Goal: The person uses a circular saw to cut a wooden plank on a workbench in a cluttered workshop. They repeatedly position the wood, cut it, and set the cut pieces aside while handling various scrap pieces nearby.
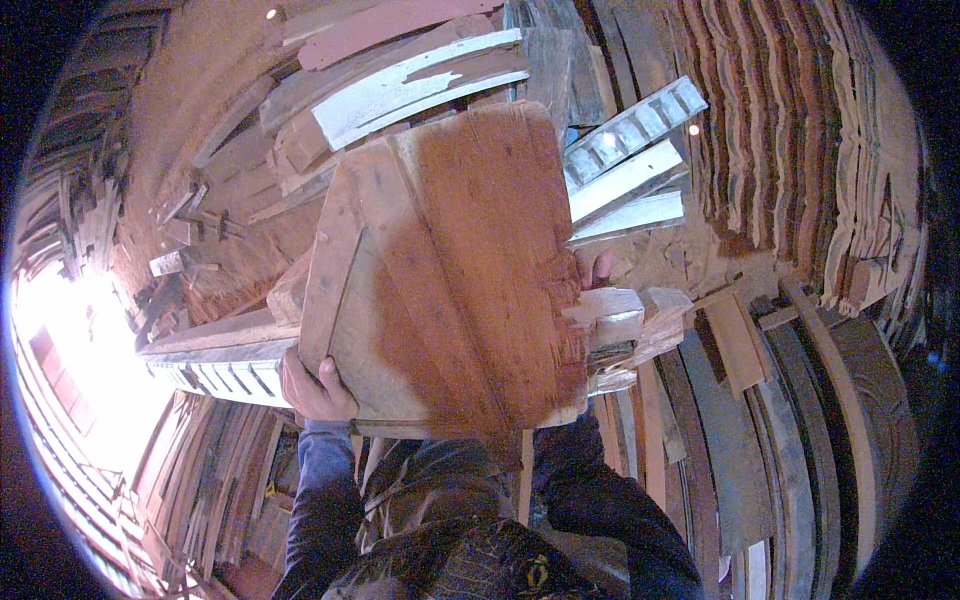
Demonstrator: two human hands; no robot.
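Note:
In front of my body is a broad wooden panel (470, 260) of joined boards, reddish brown in the middle and paler along its left side. My left hand (318, 388) is closed on its lower left edge, thumb on top. Past the right edge only some fingers of my right hand (597, 268) show, curled at the panel; the rest is hidden behind it. A long timber (225, 375) with a white, dark-notched side runs left from my left hand. Pale rough-ended wood blocks (612, 315) stick out beyond the right edge, below my right fingers. Whether they are attached is unclear.
White-painted boards (420, 85) lie beyond the panel, with a notched white strip (640, 125) at its upper right. Wavy-edged sheets (770, 120) are stacked at the far right. Planks (740, 430) line the near right, more planks (210, 470) the near left. Bright light enters at left.

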